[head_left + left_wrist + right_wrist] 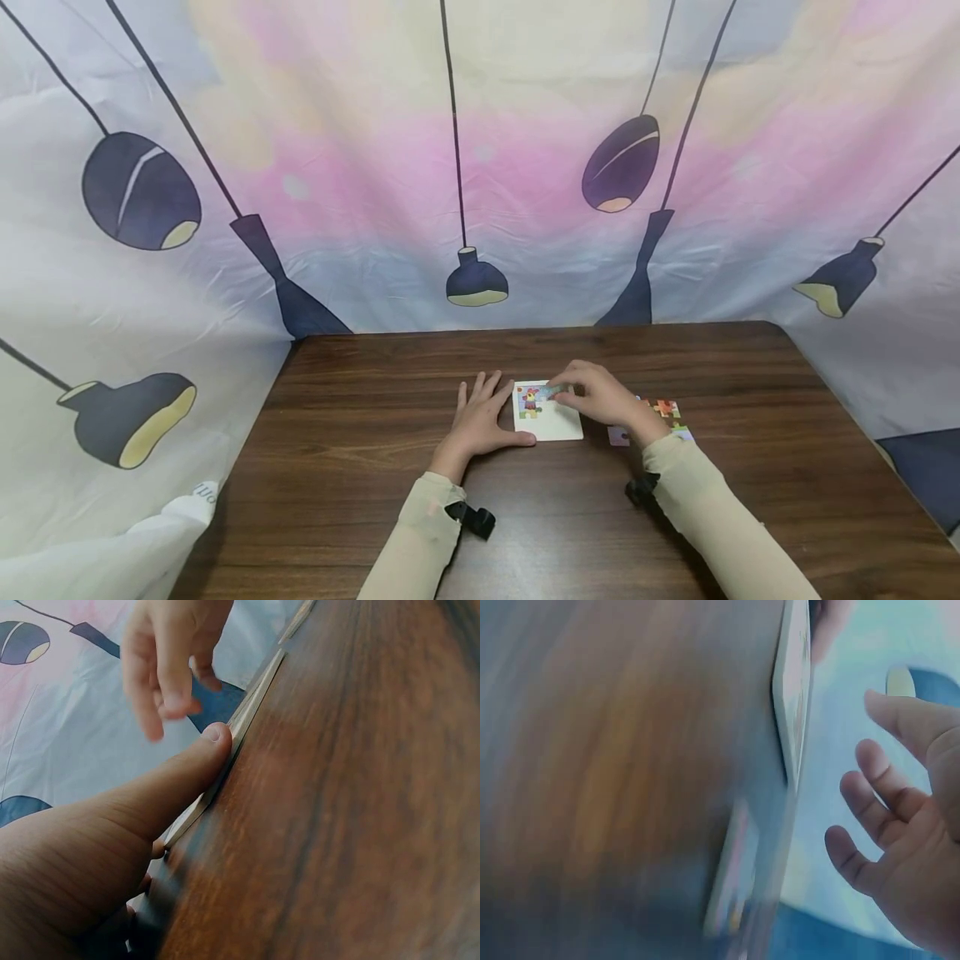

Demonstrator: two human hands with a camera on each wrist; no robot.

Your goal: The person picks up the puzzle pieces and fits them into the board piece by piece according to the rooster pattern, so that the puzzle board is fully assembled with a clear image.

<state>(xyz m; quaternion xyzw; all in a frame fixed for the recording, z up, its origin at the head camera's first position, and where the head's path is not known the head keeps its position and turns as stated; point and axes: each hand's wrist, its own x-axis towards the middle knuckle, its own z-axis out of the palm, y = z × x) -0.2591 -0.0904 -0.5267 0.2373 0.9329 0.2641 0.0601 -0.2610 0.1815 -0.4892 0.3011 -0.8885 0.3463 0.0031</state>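
Observation:
A white square puzzle board point(558, 425) lies on the table with several joined jigsaw pieces point(529, 400) in its upper left part, showing a colourful cartoon figure. My left hand point(482, 423) rests at the board's left side with fingers spread, its thumb point(214, 735) on the near edge. Over the board's upper right is my right hand point(600, 393). In the right wrist view its thumb point(900, 716) and loosely bent fingers are apart, with nothing visible between them. The left wrist view shows the right fingertips point(174, 705) raised above the board, slightly blurred.
Loose jigsaw pieces point(666, 407) lie to the right of the board, partly hidden by my right wrist. The dark wooden table point(360, 467) reaches back to a hanging cloth point(375, 275) printed with lamps. Each wrist wears a black camera band.

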